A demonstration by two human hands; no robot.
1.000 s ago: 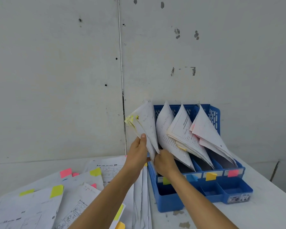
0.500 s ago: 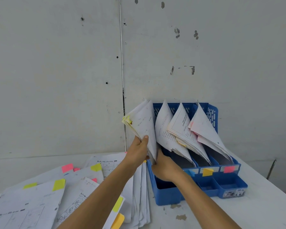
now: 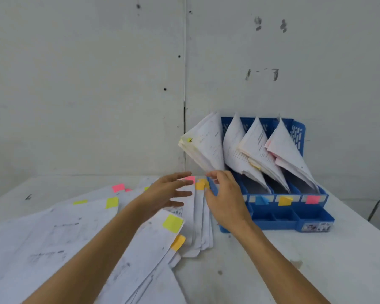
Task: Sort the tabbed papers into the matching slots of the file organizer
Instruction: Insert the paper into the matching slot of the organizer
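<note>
Head view, largest first: what lies before you?

– A pale wall [image 3: 86, 84] behind, and your white table [image 3: 272, 270] under everything.

– And the work itself?

– Loose papers [image 3: 53, 238] fan across the table's left half, overlapping. Just to their right stands the blue file organizer [image 3: 312, 218], against the wall. Paper bundles lean in its four slots, and the leftmost bundle [image 3: 204, 145] tilts out to the left.

– Your hands?

– Your left hand [image 3: 165, 194] hovers over the loose papers, fingers straight and spread, holding nothing. Your right hand [image 3: 226, 198] is at the organizer's front left corner, fingers relaxed and slightly curved, gripping nothing. Whether a fingertip touches the leftmost bundle, I cannot tell.

– Anything to read?

– No, the print on the sheets is blurred. Colour marks them: a yellow tab [image 3: 172, 223], an orange tab [image 3: 178, 242], a pink tab [image 3: 118, 187]. The slot fronts show a blue label [image 3: 261, 200], an orange label [image 3: 284, 200] and a pink label [image 3: 311, 199]; your right hand hides the first slot's front. The sticker [image 3: 316, 227] on the organizer's front right corner is too small to read.
</note>
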